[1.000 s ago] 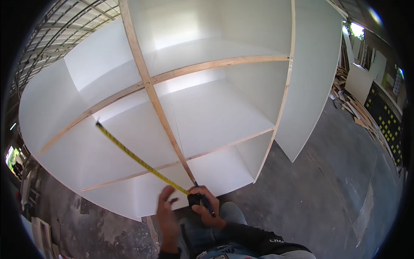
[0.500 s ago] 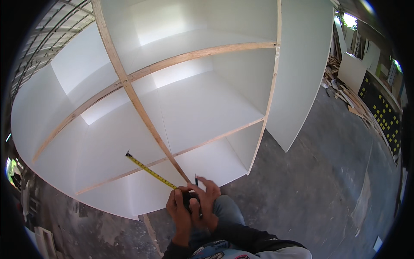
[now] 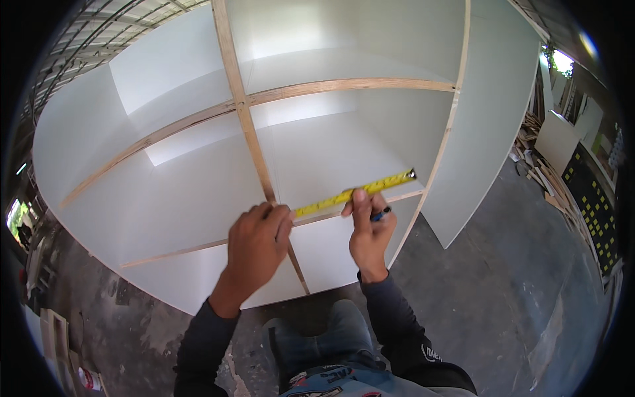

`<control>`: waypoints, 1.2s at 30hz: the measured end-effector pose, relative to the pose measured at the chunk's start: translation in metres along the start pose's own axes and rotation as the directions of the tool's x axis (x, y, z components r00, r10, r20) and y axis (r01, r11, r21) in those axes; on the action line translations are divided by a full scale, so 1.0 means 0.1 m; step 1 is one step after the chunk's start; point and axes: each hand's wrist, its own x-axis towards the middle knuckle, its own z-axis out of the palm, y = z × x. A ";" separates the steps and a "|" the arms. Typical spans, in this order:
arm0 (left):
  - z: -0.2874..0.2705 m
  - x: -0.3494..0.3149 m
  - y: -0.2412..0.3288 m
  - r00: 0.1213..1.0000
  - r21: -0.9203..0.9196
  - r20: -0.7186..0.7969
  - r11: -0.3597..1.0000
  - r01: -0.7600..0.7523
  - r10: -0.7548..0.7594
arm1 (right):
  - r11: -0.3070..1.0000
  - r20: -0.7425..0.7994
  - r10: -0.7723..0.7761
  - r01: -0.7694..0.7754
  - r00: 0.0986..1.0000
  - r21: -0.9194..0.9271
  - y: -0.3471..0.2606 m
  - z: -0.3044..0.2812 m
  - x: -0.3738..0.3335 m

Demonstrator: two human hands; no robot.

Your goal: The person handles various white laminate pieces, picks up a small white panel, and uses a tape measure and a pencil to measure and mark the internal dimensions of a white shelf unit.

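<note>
A yellow tape measure (image 3: pixel 324 204) stretches between my hands, its dark metal hook pointing right. My left hand (image 3: pixel 254 248) is closed at the blade's left end, its fingers hiding the case. With thumb and forefinger my right hand (image 3: pixel 369 231) pinches the blade short of the hook. A slim blue and dark pen or pencil (image 3: pixel 381 214) is tucked in the same right hand. Both hands are in front of a large white cabinet (image 3: pixel 192 198) with bare wood front edges. The tape spans from near the wooden upright (image 3: pixel 253 145) toward the cabinet's right side, above a lower wooden shelf edge (image 3: pixel 165 253).
A tall pale panel (image 3: pixel 479 139) stands at the cabinet's right side. Farther right, scrap wood (image 3: pixel 546 175) is piled near a black board with yellow squares (image 3: pixel 592 208). Wooden pieces (image 3: pixel 56 337) lie at the lower left on the grey concrete floor (image 3: pixel 489 298).
My hands have moved apart and up toward the cabinet. The tape swung from pointing up-left to pointing right, and my right hand now grips its blade. The view has shifted.
</note>
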 end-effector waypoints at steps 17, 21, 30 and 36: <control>-1.15 0.48 -0.87 0.920 0.484 -0.339 0.875 -0.010 0.198 | 0.952 -0.274 0.122 -0.034 0.954 0.305 -0.11 -0.51 1.95; -1.19 0.51 -0.83 0.924 0.477 -0.344 0.879 0.016 0.170 | 0.943 -0.250 0.082 0.006 0.965 0.332 -0.08 -0.60 2.04; -1.22 0.52 -0.98 0.931 0.479 -0.342 0.876 0.056 0.127 | 0.981 -0.238 0.070 -0.024 0.969 0.192 -0.10 -0.66 1.98; -1.21 0.54 -1.01 0.943 0.478 -0.317 0.876 0.068 0.100 | 0.992 -0.200 0.022 0.003 0.980 0.124 -0.07 -0.74 2.01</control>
